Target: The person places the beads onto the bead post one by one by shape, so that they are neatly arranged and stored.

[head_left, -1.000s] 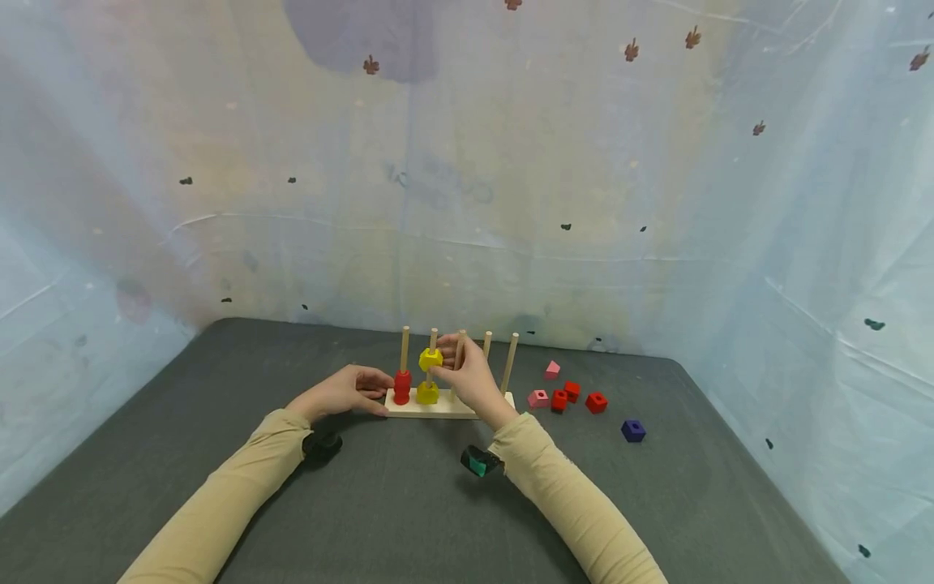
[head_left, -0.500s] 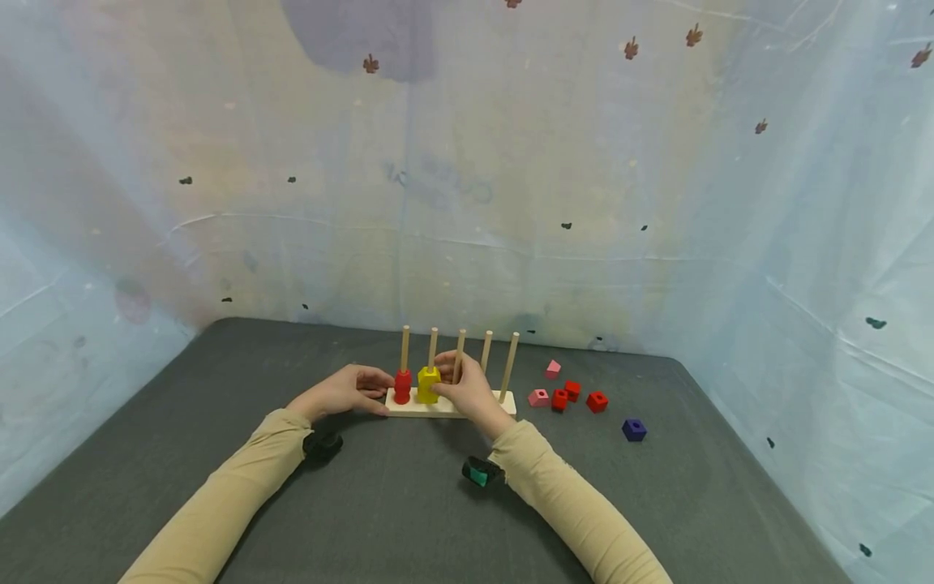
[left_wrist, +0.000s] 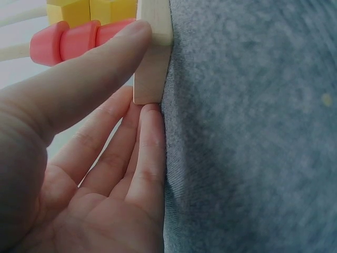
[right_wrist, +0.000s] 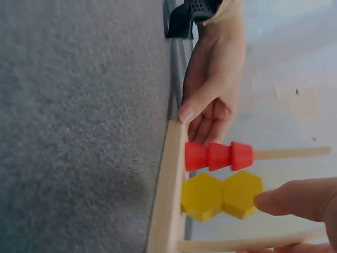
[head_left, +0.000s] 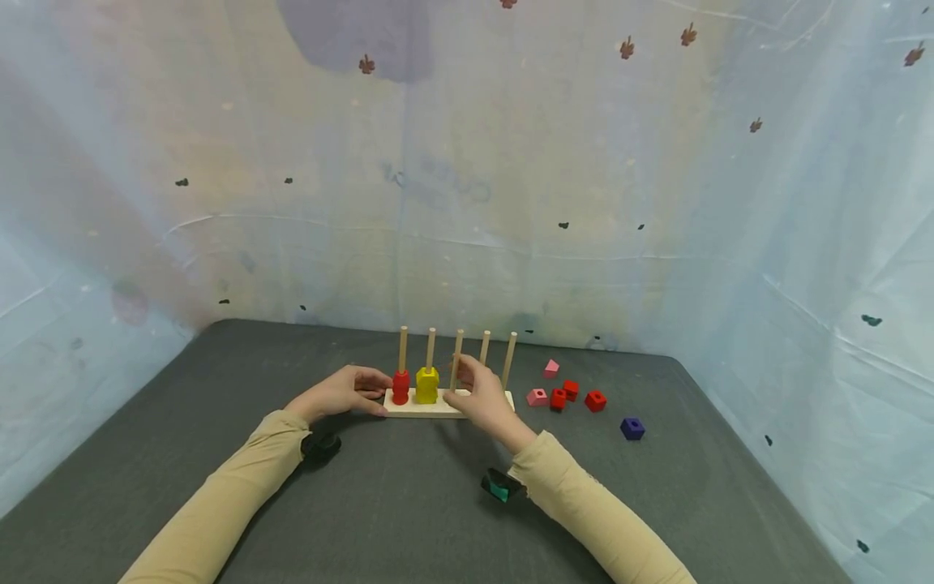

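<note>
A pale wooden peg stacker (head_left: 430, 412) with several upright pegs stands on the dark tabletop. Red tapered beads (head_left: 400, 388) fill the lower part of its leftmost peg. The peg beside it carries two yellow hexagonal beads (head_left: 426, 386), seen one against the other in the right wrist view. My left hand (head_left: 341, 394) holds the left end of the base, thumb (left_wrist: 134, 39) along one edge and fingers at the end. My right hand (head_left: 485, 401) is around the third peg, with nothing gripped; its thumb (right_wrist: 276, 201) overlaps the upper yellow bead in the right wrist view.
Right of the stacker lie several loose blocks: a pink triangular block (head_left: 550, 369), another pink block (head_left: 537, 397), a red cube (head_left: 595, 401) near other red ones, and a dark blue block (head_left: 632, 429). A patterned sheet (head_left: 467, 203) hangs behind the table.
The upper yellow bead slid down its peg onto the lower one. My right hand then let go and drew back to the right. The left hand stayed in place.
</note>
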Demonstrator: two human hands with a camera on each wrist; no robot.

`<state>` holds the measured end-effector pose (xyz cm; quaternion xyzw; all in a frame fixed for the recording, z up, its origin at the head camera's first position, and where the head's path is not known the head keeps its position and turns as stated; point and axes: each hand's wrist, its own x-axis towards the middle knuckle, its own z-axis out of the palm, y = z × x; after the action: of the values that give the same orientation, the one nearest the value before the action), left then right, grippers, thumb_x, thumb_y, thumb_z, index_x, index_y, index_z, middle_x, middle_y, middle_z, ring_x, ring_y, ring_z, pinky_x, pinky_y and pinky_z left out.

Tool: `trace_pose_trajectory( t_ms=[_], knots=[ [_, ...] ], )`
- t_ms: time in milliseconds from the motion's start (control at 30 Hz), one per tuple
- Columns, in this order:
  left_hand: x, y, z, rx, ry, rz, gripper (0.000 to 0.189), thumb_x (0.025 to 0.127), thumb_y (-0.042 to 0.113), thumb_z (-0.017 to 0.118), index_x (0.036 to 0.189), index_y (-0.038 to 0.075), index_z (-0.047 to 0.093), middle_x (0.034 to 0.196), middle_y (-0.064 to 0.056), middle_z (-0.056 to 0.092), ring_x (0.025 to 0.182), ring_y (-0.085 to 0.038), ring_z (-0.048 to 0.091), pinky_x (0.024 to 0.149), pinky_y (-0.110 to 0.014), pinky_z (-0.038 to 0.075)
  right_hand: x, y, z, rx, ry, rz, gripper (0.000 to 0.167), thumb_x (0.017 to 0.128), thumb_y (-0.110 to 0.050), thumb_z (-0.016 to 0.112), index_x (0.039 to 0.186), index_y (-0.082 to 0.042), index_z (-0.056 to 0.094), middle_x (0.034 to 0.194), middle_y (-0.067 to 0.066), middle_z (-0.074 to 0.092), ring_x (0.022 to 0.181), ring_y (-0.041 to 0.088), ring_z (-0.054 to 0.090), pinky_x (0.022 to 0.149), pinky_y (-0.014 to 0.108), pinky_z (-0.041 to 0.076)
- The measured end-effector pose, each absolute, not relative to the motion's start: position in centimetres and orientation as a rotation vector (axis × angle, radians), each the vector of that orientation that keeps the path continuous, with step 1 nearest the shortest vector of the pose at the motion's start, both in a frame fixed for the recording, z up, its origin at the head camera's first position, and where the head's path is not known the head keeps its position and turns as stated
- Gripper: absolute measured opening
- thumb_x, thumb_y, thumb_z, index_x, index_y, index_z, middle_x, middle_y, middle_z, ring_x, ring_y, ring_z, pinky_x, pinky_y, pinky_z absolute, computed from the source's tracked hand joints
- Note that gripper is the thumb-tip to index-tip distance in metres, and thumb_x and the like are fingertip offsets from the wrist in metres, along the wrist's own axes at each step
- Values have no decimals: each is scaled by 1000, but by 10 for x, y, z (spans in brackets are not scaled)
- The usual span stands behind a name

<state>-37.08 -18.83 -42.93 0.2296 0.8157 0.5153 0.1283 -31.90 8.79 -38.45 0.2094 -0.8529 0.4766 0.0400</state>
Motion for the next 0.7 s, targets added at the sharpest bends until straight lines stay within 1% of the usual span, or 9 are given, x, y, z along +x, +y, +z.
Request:
trace_pose_trajectory(
  t_ms=[100,233,400,467,700],
  knots=[
    [-372,-188,-430,673,2367,1499,59,75,12,83,125,-4,57,126,-19,57,117,-32,54,96,-36,49,-310,94,-380,653,-2607,1356,62,85,-1,69,141,0,41,132,19,52,120,30,52,101,44,45],
    [-373,-189,-431,668,2369,1495,58,75,12,82,125,-4,57,126,-19,57,118,-32,54,96,-36,49,-303,107,-373,701,-2551,1319,61,83,1,71,138,-4,46,128,16,55,115,32,55,97,49,47],
    [-374,-189,-431,676,2382,1486,59,75,13,82,125,-4,57,126,-19,57,117,-32,54,96,-36,49,-303,131,-365,717,-2491,1288,57,81,1,74,133,-8,51,119,12,61,109,30,59,94,47,49],
    [-375,-189,-431,676,2387,1485,58,75,13,82,125,-4,58,126,-19,57,117,-31,55,95,-35,49,-305,143,-364,729,-2473,1298,57,82,1,74,133,-9,52,118,12,61,109,29,59,94,48,48],
    [-374,-190,-432,675,2395,1478,58,75,12,82,125,-4,58,126,-18,57,117,-32,55,96,-35,49,-308,190,-366,736,-2456,1276,53,83,-2,73,132,-7,52,121,16,60,113,33,56,95,50,47]
  ],
)
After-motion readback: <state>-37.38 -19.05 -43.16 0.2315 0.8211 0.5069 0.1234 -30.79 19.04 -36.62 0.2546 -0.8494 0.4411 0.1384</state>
